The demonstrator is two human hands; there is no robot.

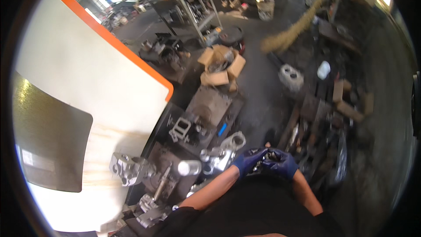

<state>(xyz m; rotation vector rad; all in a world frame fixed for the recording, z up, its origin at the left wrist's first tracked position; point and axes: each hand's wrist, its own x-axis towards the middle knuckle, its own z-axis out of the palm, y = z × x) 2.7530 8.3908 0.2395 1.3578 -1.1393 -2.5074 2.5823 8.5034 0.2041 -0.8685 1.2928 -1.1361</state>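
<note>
Shiny part, barely visible between gloved fingers

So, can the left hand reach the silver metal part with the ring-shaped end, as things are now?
Probably yes: the silver metal part lies close to the left hand, ahead and to its left, and nothing visible blocks the gap. However, this hand seems busy together with the right hand.

Cylinder left of left hand

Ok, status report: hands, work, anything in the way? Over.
Left hand, right hand: gloved, close together. Shiny metal between them, too blurred to identify. Silver casting left of left hand, not blocking either.
</note>
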